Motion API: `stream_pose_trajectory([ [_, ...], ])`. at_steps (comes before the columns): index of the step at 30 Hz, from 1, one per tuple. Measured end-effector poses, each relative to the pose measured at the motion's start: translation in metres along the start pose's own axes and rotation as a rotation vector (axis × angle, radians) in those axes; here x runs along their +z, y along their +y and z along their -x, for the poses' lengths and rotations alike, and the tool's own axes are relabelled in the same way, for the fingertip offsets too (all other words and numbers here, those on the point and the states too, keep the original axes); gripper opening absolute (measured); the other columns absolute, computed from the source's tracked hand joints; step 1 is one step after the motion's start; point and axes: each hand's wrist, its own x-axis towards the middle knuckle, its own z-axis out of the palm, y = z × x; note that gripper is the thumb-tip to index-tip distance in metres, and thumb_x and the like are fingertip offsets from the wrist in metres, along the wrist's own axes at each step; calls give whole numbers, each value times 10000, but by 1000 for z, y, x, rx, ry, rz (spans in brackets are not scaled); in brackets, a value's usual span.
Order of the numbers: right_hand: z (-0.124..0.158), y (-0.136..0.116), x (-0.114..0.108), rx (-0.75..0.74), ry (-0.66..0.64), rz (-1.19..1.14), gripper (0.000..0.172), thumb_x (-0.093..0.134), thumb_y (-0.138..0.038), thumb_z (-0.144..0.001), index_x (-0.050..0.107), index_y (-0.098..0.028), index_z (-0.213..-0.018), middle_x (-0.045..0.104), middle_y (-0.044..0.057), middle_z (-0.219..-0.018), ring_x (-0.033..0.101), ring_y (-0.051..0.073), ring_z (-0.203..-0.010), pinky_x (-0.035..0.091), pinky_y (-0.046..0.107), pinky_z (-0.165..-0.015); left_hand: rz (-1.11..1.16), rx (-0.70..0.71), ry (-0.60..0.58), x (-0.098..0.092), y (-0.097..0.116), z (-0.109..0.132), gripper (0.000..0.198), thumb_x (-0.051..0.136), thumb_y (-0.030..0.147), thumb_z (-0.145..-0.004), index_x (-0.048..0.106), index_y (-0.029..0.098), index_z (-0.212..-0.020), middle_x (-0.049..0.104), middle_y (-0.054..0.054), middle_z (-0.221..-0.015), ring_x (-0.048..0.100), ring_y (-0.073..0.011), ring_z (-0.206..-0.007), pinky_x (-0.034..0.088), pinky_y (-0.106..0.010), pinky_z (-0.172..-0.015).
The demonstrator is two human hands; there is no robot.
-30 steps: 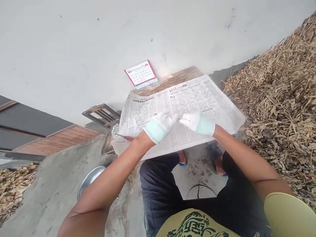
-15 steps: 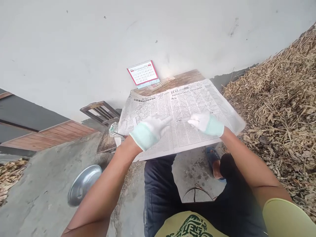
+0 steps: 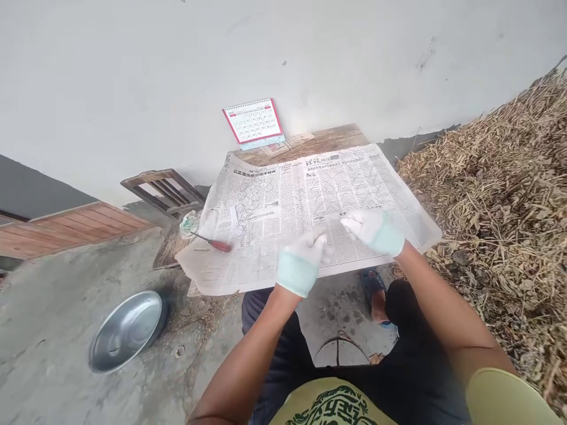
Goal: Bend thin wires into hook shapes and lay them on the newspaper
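Both hands wear white knit gloves with pale green cuffs and are above an open newspaper (image 3: 283, 200). My left hand (image 3: 302, 260) is near the sheet's front edge, its fingers curled and pressed together; whatever they hold, if anything, is hidden. Farther right, my right hand (image 3: 365, 229) is closed in a pinch, fingertips pointing left towards the other hand. Anything between them is too small to name. A gap separates the two hands. To the left, a red-handled screwdriver (image 3: 218, 244) lies on the newspaper, beside a small white strip-shaped piece (image 3: 234, 219).
A desk calendar (image 3: 254, 123) stands at the back of the wooden table (image 3: 336, 139), against the wall. On the left are a wooden chair (image 3: 163, 183) with a crumpled plastic bag (image 3: 189, 223), and a metal basin (image 3: 128, 330) on the ground. Dry leaves (image 3: 500, 206) are heaped at right.
My left hand has moved right and towards me, its straight fingers now curled, uncovering the screwdriver and white piece. My right hand stays in nearly the same place. The view has shifted slightly.
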Motion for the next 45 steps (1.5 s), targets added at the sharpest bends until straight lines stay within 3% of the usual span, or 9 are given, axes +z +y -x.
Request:
stream_pose_trajectory([
  [7,-2,5,2,4,-109,12,441,410,-502,-1018,543,-220,-706,569,7,-648,533,173,-640,377,322,-670,-336,264,141,5,-35,-12,433,531,367,-1052,649,283,-1459,795,-15,-905,724,-181,-775,588,-319,-793],
  [10,-3,6,3,-13,-111,16,444,403,-489,-1026,513,-216,-694,550,3,-646,508,160,-626,356,317,-657,-383,292,103,2,-37,-15,442,469,343,-1073,624,286,-1483,788,-23,-914,720,-177,-764,582,-304,-762],
  [15,-3,6,1,-2,-133,38,476,442,-503,-1018,495,-216,-643,560,4,-625,511,157,-610,352,317,-652,-586,399,19,-9,-28,-15,474,534,193,-1003,661,275,-1453,658,2,-638,660,-192,-649,550,-309,-713],
  [22,-1,9,0,5,-169,9,483,420,-520,-1033,540,-212,-681,604,5,-654,557,163,-639,389,318,-691,-103,126,6,-15,-15,-9,391,515,398,-1036,745,282,-1330,713,32,-652,691,-158,-632,583,-272,-668],
  [29,5,15,16,-83,-72,169,482,364,-524,-1063,445,-222,-697,523,3,-668,470,162,-638,328,323,-667,-188,146,142,-12,-21,-9,394,543,385,-1039,715,291,-1381,792,5,-830,731,-174,-742,600,-304,-782],
  [32,6,14,20,-60,-91,201,482,348,-515,-1070,446,-220,-702,518,2,-668,468,160,-636,321,320,-660,-138,122,105,-9,-24,-12,385,560,408,-1031,730,290,-1356,803,-8,-885,742,-182,-782,601,-303,-782],
  [37,7,13,31,-3,-133,219,514,350,-525,-1074,471,-215,-682,532,0,-653,485,154,-624,324,315,-651,155,44,-24,-11,-27,-13,398,531,417,-1029,728,214,-1310,775,-9,-797,735,-163,-703,589,-283,-718],
  [42,13,12,42,21,-91,160,487,399,-501,-1063,558,-209,-707,594,5,-680,541,163,-655,340,311,-672,295,151,-30,-23,-36,-3,512,450,545,-1053,745,150,-1194,810,-79,-932,764,-200,-816,579,-367,-921],
  [45,16,9,45,40,-53,143,470,418,-478,-1063,600,-207,-725,600,2,-670,559,165,-663,358,309,-692,271,143,-27,-29,-43,2,534,440,563,-1052,753,143,-1157,811,-91,-885,772,-232,-902,563,-396,-973],
])
